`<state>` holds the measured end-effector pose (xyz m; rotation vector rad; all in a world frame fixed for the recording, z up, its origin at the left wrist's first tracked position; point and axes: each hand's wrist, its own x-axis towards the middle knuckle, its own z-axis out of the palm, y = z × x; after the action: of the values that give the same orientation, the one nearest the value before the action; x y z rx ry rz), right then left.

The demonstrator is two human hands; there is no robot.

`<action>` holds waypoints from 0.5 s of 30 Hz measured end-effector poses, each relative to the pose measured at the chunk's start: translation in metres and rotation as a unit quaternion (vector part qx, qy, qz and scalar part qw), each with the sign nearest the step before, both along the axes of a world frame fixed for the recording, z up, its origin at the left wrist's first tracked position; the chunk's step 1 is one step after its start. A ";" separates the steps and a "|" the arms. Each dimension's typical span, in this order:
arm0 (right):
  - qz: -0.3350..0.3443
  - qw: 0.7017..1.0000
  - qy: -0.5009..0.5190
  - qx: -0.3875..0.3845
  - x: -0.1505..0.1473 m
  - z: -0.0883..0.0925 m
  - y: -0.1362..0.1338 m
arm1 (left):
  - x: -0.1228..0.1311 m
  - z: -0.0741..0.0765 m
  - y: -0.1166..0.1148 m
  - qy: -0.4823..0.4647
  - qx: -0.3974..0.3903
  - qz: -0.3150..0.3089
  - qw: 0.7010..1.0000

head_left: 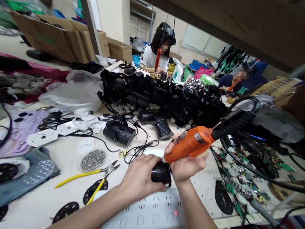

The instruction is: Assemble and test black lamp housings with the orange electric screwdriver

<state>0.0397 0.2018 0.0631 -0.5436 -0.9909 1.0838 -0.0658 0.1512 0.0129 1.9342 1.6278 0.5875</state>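
Note:
My right hand (187, 167) is wrapped round an orange electric screwdriver (190, 144), whose tip points down and left into a small black plastic housing (161, 173). My left hand (139, 178) is closed over the left side of that housing, pressing it against the white table (59, 187). A thick black cable (235, 122) runs up and right from the screwdriver's rear.
Yellow-handled pliers (90, 178) and a round dish of screws (92, 160) lie to the left. A heap of black housings (162, 98) fills the middle. A white power strip (152, 211) sits near me. Green circuit boards (252, 165) lie at right. Two people work beyond.

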 end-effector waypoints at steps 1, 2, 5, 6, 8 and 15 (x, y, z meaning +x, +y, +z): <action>-0.001 1.000 0.000 0.001 0.001 0.001 0.000 | 0.000 0.000 0.000 -0.001 0.005 -0.003 1.000; 0.003 1.000 0.002 0.000 0.001 0.003 -0.001 | 0.001 0.000 0.000 -0.004 0.011 -0.005 1.000; -0.009 1.000 0.016 0.001 0.005 0.012 -0.006 | 0.001 0.003 -0.001 -0.009 0.017 -0.008 1.000; -0.022 1.000 0.021 0.007 0.006 0.016 -0.009 | -0.001 0.006 -0.002 -0.010 0.012 -0.011 1.000; -0.039 0.999 0.032 0.020 0.008 0.023 -0.015 | -0.009 0.010 -0.006 -0.019 -0.011 -0.019 1.000; 0.069 0.995 0.068 -0.035 -0.020 0.028 -0.025 | -0.049 0.004 -0.028 -0.082 -0.102 0.033 0.991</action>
<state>0.0198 0.1767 0.0907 -0.4558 -0.8831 1.2666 -0.1144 0.1234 0.0169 1.6476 1.5869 0.5672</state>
